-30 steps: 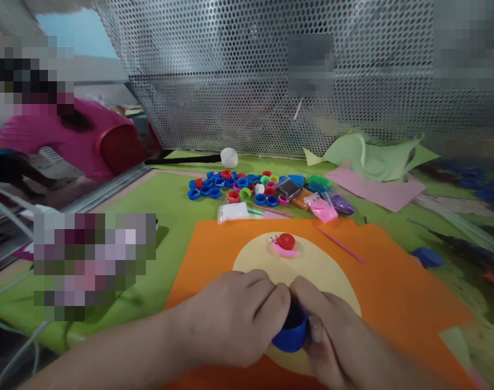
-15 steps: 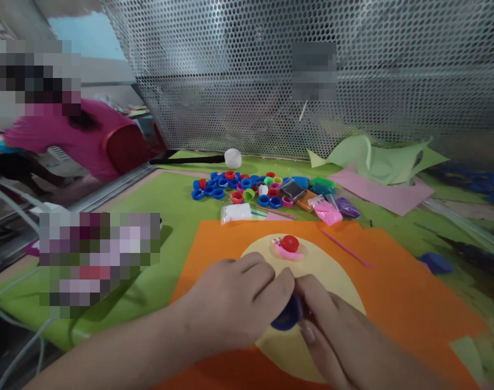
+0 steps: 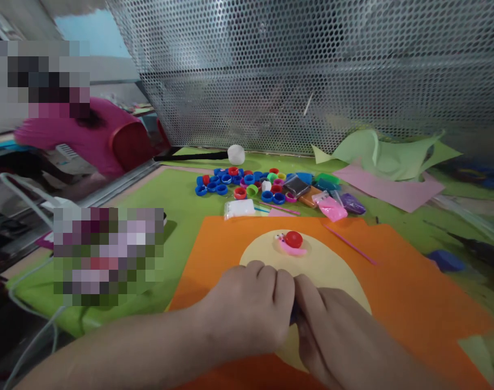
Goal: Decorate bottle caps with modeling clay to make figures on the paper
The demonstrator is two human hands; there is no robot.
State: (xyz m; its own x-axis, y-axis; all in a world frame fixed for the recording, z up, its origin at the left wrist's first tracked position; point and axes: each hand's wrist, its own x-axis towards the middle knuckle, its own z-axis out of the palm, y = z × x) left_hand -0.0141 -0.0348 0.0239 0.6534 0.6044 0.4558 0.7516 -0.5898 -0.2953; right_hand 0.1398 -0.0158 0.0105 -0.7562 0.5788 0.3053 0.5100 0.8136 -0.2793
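Observation:
My left hand [image 3: 251, 303] and my right hand [image 3: 332, 319] meet over the cream paper circle [image 3: 263, 249]. Between them they grip a dark blue bottle cap [image 3: 293, 314], of which just a sliver shows; the fingers are curled round it and hide the rest. Beyond the hands, on the same circle, sits a small snail figure with a red bottle cap [image 3: 294, 239] as its shell and a pink clay body [image 3: 291, 251] with googly eyes. The circle lies on an orange sheet [image 3: 409, 292].
Several coloured bottle caps [image 3: 221, 189] lie behind the sheet, beside bags of clay [image 3: 332, 207]. A pink stick [image 3: 352, 246] rests on the orange paper. Cut green paper [image 3: 372, 154] is at the back right, before a perforated metal screen [image 3: 239, 81]. A person [image 3: 96, 130] sits at left.
My left hand has turned and closed further over the blue cap, which is now mostly covered. Both hands stay together. The whole view has shifted slightly.

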